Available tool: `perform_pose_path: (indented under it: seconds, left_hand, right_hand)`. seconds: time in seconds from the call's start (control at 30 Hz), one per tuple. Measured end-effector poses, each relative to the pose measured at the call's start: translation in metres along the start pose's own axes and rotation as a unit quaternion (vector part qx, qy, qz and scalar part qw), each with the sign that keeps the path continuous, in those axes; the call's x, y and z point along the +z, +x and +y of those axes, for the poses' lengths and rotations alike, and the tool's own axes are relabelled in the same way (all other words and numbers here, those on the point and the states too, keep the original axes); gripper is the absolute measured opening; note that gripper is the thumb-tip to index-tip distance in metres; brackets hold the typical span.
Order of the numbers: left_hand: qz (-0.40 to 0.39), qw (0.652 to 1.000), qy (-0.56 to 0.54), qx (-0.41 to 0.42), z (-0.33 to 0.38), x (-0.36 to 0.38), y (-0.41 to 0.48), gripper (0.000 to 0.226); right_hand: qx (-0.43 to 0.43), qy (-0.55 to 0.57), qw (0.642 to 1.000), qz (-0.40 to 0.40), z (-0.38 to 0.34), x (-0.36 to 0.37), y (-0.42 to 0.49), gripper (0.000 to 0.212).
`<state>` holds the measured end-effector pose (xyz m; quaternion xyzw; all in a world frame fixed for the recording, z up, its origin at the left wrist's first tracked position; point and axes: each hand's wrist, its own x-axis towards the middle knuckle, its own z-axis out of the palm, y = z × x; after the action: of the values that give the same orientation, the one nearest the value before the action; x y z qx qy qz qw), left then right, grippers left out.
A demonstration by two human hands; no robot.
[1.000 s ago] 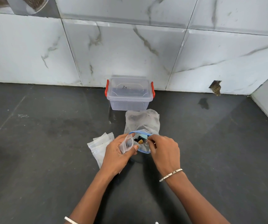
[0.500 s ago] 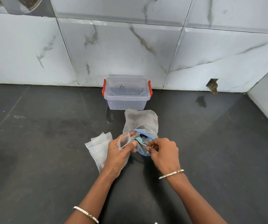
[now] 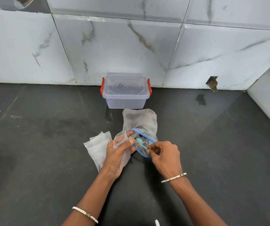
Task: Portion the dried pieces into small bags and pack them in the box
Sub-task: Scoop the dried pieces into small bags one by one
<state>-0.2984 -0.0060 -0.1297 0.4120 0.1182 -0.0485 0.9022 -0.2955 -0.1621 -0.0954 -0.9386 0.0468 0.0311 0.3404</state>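
A large clear bag [image 3: 140, 121] with a blue zip rim lies on the dark counter, its mouth held wide. Small dark and pale blue pieces show inside the mouth. My left hand [image 3: 117, 154] holds a small clear bag [image 3: 120, 141] with its mouth beside the large bag's rim. My right hand [image 3: 164, 154] pinches something thin and pale at that rim; what it is I cannot tell. A clear plastic box [image 3: 125, 92] with red clips and its lid on stands behind, against the wall.
A stack of small clear bags [image 3: 96, 146] lies on the counter [image 3: 41, 152] left of my left hand. A marble-tiled wall [image 3: 114, 46] runs behind the box, and a side wall closes the far right. A dark hole [image 3: 212, 83] sits low in the wall.
My right hand has drawn back out of the large bag's mouth to its near rim. The left hand has tilted the small bag more upright.
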Motion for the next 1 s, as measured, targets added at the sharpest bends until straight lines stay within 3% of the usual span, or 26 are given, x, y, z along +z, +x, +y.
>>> perform_pose_path:
  seconds: [0.37,0.5,0.57,0.7,0.8,1.0]
  left_hand:
    - [-0.005,0.999,0.033,0.019,-0.005,-0.007,-0.002,0.019]
    - [0.001,0.996,0.075,0.037,-0.006,-0.007,-0.003,0.021]
    - [0.004,0.997,0.07,0.037,-0.006,-0.008,-0.003,0.029]
    - [0.017,0.999,0.044,0.026,-0.009,-0.005,-0.001,0.016]
    - [0.013,1.0,0.013,0.0,-0.011,-0.004,0.003,0.024]
    - [-0.003,1.0,-0.002,-0.017,-0.012,-0.005,0.007,0.031]
  right_hand:
    - [-0.135,-0.116,0.982,0.068,0.006,-0.008,-0.001,0.01]
    - [-0.108,-0.109,0.987,0.05,0.008,-0.005,-0.004,0.012]
    - [-0.071,-0.068,0.995,0.027,0.007,-0.006,-0.004,0.01]
    - [-0.019,-0.005,1.0,0.004,0.006,-0.01,-0.004,0.007]
    - [0.005,0.032,0.999,-0.011,0.008,-0.007,-0.002,0.005]
    - [0.091,0.209,0.973,-0.042,0.01,-0.005,-0.001,0.008]
